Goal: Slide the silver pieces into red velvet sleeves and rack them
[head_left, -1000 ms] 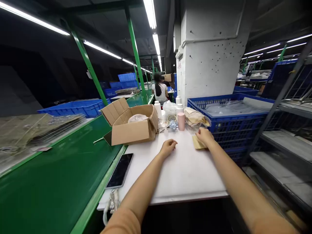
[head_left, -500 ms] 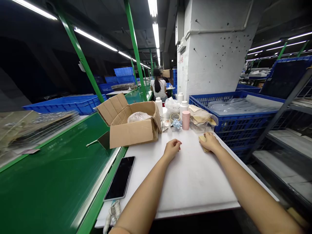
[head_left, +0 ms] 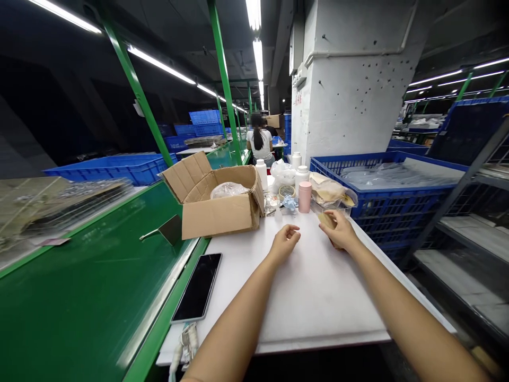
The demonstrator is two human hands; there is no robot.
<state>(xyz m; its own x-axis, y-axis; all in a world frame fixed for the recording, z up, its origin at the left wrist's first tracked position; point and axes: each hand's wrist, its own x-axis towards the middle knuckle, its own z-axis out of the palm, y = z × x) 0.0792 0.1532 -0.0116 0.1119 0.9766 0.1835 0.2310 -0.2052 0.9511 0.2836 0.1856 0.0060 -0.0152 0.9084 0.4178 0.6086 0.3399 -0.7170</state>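
Note:
My right hand is closed around a flat tan piece, perhaps folded cloth or a pad. It is tilted up on edge at the right side of the white table, and my palm and fingers hide much of it. My left hand rests over the middle of the table with its fingers loosely curved, thumb and forefinger apart. Nothing shows between them. Just beyond the hands stand a pink canister and a crumpled light-blue thing.
An open cardboard box with a plastic bag inside sits at the back left. A phone lies at the left edge, beside a green conveyor. White bottles stand behind. Blue crates and a metal rack flank the right.
My right hand has raised the tan piece from lying flat on the table to tilted on edge. My left hand has moved slightly right and its fingers have loosened.

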